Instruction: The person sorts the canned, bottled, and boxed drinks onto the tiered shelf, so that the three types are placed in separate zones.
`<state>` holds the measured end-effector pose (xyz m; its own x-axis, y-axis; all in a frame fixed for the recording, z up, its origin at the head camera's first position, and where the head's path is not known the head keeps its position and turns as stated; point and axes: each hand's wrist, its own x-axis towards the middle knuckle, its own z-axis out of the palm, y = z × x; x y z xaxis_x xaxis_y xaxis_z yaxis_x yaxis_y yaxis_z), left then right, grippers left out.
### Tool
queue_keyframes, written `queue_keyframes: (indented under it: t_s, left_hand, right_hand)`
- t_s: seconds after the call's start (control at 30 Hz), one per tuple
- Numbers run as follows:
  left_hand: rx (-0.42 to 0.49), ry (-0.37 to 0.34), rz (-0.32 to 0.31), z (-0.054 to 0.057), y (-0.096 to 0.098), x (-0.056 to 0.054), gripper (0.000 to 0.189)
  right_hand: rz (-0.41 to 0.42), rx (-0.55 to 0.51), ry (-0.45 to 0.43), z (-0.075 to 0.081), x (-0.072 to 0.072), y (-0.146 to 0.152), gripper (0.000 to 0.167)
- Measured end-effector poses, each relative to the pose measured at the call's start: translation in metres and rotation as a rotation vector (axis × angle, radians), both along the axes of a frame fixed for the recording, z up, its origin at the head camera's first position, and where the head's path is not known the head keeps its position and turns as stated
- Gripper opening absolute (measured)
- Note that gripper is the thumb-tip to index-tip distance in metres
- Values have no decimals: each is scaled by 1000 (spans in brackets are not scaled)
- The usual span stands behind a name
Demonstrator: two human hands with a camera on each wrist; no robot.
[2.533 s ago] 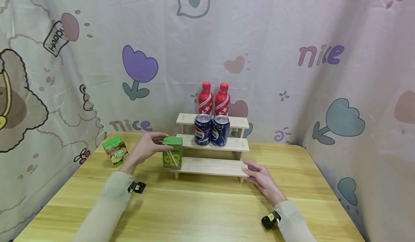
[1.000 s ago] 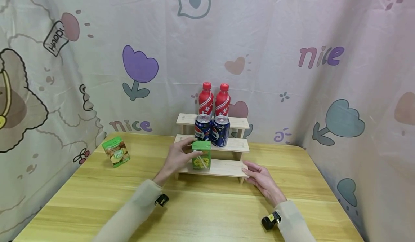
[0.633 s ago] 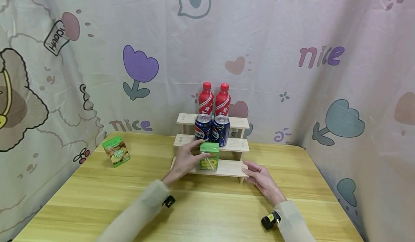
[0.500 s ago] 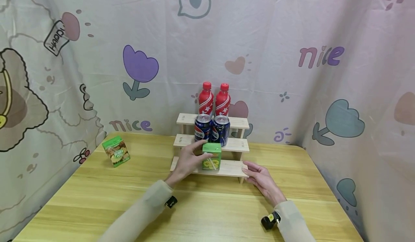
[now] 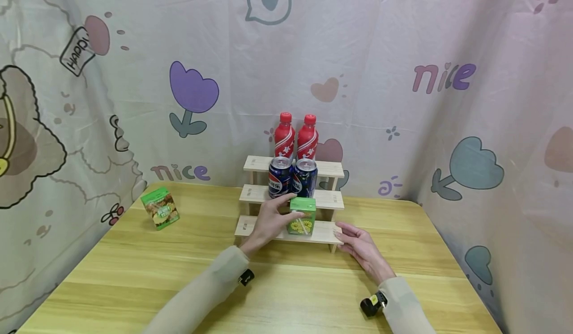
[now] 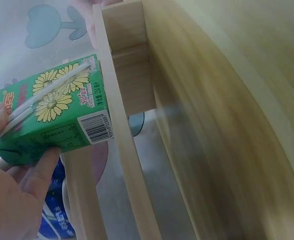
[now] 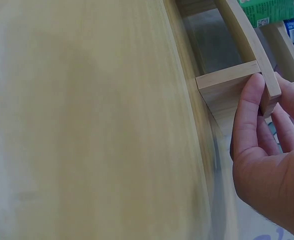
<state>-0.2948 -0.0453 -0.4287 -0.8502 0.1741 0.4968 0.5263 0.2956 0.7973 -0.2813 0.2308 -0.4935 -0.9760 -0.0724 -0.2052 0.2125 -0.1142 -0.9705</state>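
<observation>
My left hand [image 5: 270,219] grips a green drink carton [image 5: 302,216] with yellow flowers and a straw on its front. The carton stands upright at the bottom tier of a three-step wooden shelf [image 5: 255,227], right of its middle. In the left wrist view, thumb and fingers hold the upper end of the carton [image 6: 52,107], whose base is right at the tier's board [image 6: 129,175]. At the tier's right end, my right hand [image 5: 362,249] pinches the board's corner between thumb and fingers, as the right wrist view shows with the board [image 7: 269,90].
Two blue cola cans, left [image 5: 280,177] and right [image 5: 305,177], stand on the middle tier. Two red bottles, left [image 5: 284,137] and right [image 5: 307,137], are on the top tier. Another green carton [image 5: 160,208] lies on the wooden table [image 5: 286,284] at left. A patterned curtain [image 5: 358,40] hangs behind.
My left hand has carried the carton rightward, from the bottom tier's left end to right of its middle. The right hand stays at the board's corner.
</observation>
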Motion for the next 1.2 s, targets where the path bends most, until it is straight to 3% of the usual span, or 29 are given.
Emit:
queue_keyframes:
  t_s: [0.47, 1.2]
  left_hand:
    - [-38, -62, 38, 0, 2, -3, 57]
    - [-34, -28, 17, -5, -1, -8, 63]
  right_hand:
    - [8, -18, 3, -1, -1, 0, 57]
    - [1, -17, 2, -1, -1, 1, 57]
